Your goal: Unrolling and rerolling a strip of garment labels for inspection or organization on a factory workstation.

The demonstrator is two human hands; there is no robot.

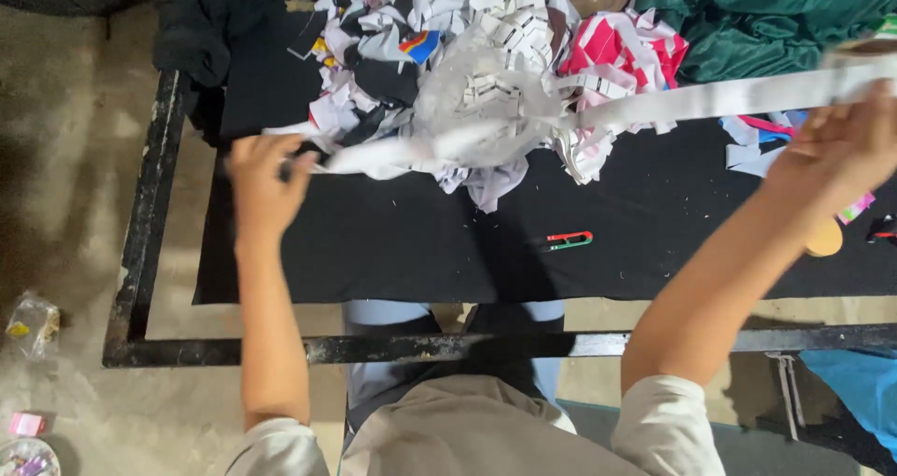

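The white strip [654,102] is stretched above the black table [374,242], over the scrap pile [467,74]. The left hand [264,182] pinches one end; the right hand [836,149] closes on the other. Pulled harder, the strip may slip out or drag scraps onto the clippers [570,241].

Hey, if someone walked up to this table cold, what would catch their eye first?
Probably the long white strip stretched taut across the table between the left hand and the raised right hand. Behind it, a heap of white and pink fabric scraps covers the far side of the black cloth. A small red-and-green thread snipper lies alone nearer the person.
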